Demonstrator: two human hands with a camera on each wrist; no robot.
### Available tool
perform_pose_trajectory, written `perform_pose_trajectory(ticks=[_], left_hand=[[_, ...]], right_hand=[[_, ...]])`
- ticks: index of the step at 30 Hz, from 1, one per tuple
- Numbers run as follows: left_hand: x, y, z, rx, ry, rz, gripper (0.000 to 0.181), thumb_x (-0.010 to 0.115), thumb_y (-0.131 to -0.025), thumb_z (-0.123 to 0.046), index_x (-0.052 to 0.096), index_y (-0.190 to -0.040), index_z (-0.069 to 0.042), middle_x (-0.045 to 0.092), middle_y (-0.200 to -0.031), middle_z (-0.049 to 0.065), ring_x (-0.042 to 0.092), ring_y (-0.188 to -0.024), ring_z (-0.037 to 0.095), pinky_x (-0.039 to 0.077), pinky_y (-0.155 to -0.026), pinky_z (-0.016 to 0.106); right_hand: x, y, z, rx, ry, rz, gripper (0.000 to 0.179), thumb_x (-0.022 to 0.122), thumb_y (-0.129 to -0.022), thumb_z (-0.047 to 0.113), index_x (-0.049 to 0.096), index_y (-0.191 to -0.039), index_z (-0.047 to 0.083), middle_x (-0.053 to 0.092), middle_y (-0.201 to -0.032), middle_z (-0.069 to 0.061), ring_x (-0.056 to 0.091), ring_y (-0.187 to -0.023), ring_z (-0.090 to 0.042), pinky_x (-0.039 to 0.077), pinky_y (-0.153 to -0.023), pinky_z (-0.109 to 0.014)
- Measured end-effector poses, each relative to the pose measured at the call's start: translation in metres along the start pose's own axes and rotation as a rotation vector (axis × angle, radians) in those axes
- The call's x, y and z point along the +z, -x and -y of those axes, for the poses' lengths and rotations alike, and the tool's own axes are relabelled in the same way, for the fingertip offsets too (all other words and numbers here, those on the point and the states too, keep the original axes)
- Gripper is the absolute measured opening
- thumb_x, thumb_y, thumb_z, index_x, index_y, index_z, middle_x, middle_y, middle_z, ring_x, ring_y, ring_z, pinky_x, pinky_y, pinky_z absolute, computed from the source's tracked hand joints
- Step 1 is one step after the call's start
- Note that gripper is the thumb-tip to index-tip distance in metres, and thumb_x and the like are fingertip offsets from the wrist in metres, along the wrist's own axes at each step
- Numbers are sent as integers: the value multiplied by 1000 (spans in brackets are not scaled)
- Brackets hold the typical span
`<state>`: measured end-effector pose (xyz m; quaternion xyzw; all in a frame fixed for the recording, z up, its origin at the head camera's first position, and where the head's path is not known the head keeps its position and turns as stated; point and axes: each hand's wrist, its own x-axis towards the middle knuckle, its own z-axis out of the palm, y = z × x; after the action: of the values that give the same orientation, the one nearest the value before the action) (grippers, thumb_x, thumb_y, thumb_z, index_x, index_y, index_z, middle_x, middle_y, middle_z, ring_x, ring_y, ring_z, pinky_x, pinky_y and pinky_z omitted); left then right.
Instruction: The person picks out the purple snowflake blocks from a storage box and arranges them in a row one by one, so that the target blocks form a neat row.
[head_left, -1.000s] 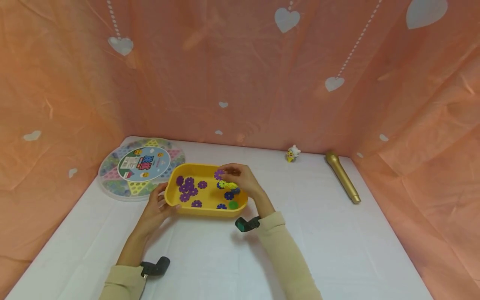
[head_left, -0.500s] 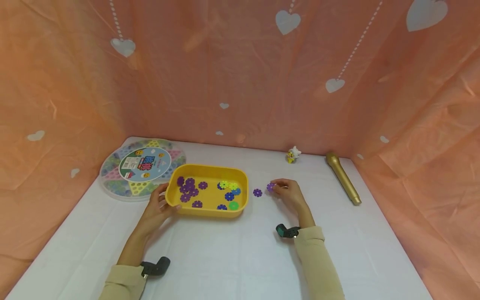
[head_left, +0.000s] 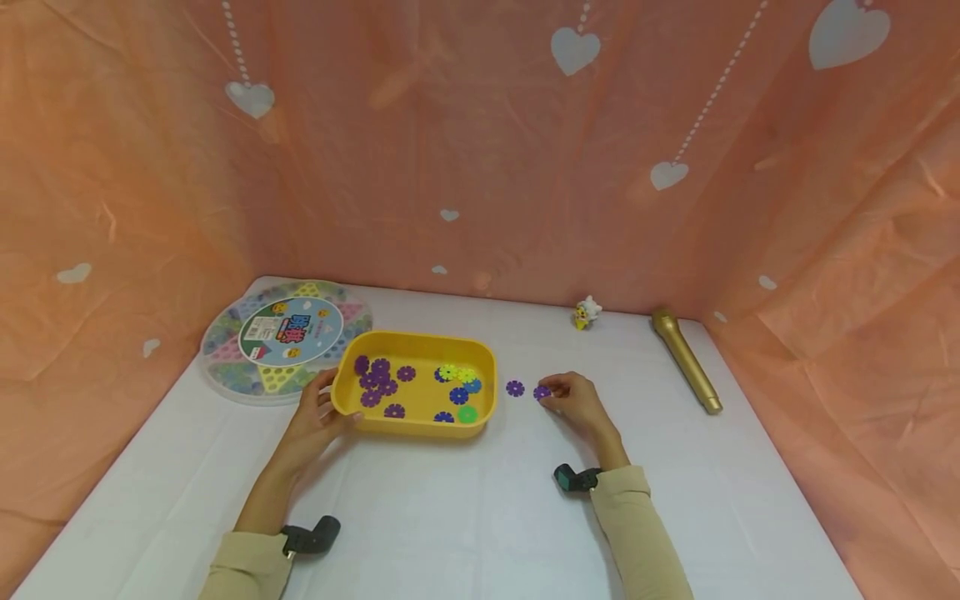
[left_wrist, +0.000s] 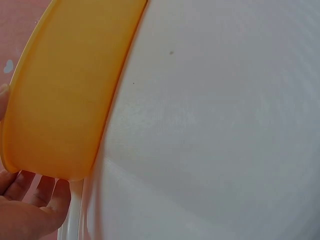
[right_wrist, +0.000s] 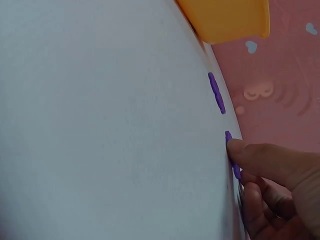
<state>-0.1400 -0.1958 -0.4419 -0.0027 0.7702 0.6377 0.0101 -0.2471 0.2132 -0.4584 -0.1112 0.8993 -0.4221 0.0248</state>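
Creased tabletop (head_left: 450,517), left hand (head_left: 311,422) in grip on rounded tray (head_left: 420,402), right hand (head_left: 576,403) in pinch on notched disc (head_left: 539,392).

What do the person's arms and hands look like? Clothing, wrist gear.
Left hand and right hand: ungloved. Left sleeve and right sleeve: plain beige, long, cuffs apparently folded. Left wrist device: black, angled. Right wrist device: black, with a greenish face.
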Motion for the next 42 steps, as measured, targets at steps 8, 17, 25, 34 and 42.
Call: perform_pose_trajectory(ticks=[8,17,25,34,42], left_hand=[[0,-1,0,1,1,-6,82,66,-86,-8,11,-146,-7,12,-147,20,24,-132,41,25,-108,51],[0,1,-1,20,12,0,81,65,-86,-7,11,-146,-7,12,-147,20,25,-131,41,34,-106,37],[0,0,-1,-16,-24,-5,81,65,-87,-10,10,-147,-8,12,-149,19,27,-130,40,33,-105,47],[0,-1,-3,-39,-56,-16,81,64,-87,-11,10,-147,-10,13,-150,18,30,-129,38,39,-102,37],[2,-1,-2,-18,-8,-12,82,64,-86,-6,9,-147,-8,12,-150,20,30,-129,39,40,-86,6]], right_hand=[[11,-5,3,-18,20,-1,27,73,-79,7,69,-104,2,64,-93,-9,54,-77,-17,46,-67,-25],[13,-7,11,-70,46,-57,32,73,-79,11,66,-109,2,61,-91,-11,54,-80,-19,45,-70,-29],[29,-24,69,-265,-103,-152,23,69,-83,9,67,-104,0,63,-94,-15,59,-83,-24,54,-75,-30],[91,-41,137,-337,-151,176,25,68,-84,7,65,-107,-2,65,-105,-16,61,-92,-23,52,-84,-26],[136,-45,148,-387,-3,476,29,70,-81,6,67,-110,2,66,-107,-8,59,-92,-12,48,-82,-16]])
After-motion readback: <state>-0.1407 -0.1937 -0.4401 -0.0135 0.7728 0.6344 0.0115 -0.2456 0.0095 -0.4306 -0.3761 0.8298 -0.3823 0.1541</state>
